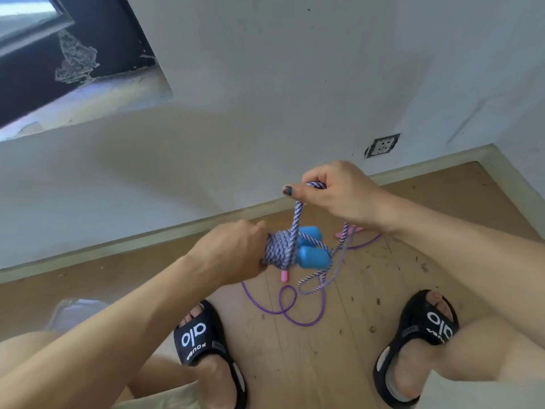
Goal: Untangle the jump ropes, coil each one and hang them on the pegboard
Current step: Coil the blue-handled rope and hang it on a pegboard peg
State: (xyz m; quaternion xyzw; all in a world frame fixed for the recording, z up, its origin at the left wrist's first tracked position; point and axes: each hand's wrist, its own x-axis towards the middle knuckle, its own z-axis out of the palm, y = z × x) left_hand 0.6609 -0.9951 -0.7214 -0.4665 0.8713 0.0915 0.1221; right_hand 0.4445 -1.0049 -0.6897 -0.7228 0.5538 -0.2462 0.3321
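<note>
My left hand (236,250) grips a tight coil of purple-and-white braided rope (278,250), with its two blue handles (312,249) sticking out to the right. My right hand (336,191) pinches a loop of the same braided rope higher up, and a strand runs taut from it down to the coil. More braided rope hangs loose below the handles. A thin purple jump rope (287,305) lies in loops on the wooden floor below, with pink handle ends (284,276) partly hidden behind my hands.
My two feet in black slides (206,343) (418,340) stand on the wooden floor on either side of the thin rope. A white wall with a socket (382,146) rises ahead, and a dark window sits at the upper left. No pegboard is in view.
</note>
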